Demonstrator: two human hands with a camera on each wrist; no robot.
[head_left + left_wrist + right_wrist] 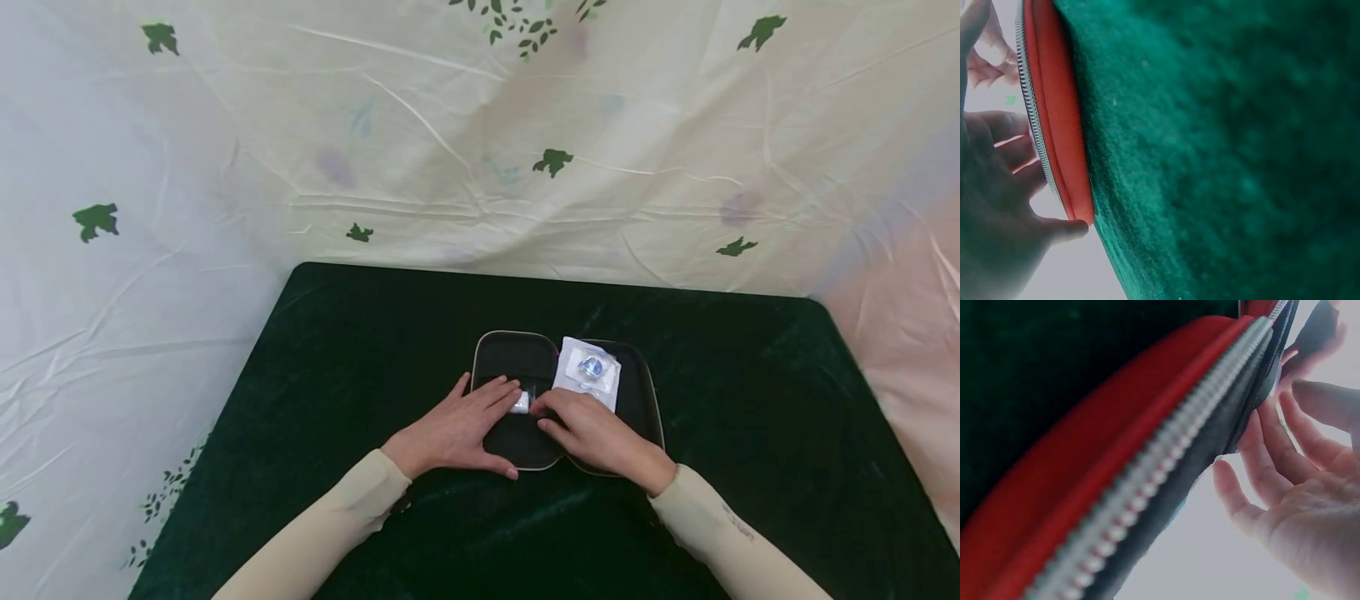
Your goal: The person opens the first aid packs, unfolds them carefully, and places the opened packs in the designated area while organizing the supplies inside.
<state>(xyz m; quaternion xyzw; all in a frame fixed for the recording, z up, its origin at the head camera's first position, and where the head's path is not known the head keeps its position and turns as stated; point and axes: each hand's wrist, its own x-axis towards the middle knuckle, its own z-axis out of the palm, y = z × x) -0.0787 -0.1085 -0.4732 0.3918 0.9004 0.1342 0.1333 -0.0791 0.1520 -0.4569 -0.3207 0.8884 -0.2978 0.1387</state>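
An unfolded zip case [517,354], black inside and red outside, lies on the table. My left hand [468,421] spreads over its left half, fingers straight, with the thumb at the near rim; in the left wrist view the thumb [1069,230] touches the red side. Beside the left fingertips a small white item [521,402] shows, partly covered. Bent fingers of my right hand [592,429] reach to the case's middle near that item. Their tips touch the black lining [1235,428] in the right wrist view; any hold is hidden. A white packet [562,367] with a clear-blue round piece lies on the right half.
Dark green velvet [360,350] covers the table under the case. Pale cloth with green leaf prints [420,167] hangs behind the far edge and at both sides. A metal zipper [1154,469] runs along the case's rim.
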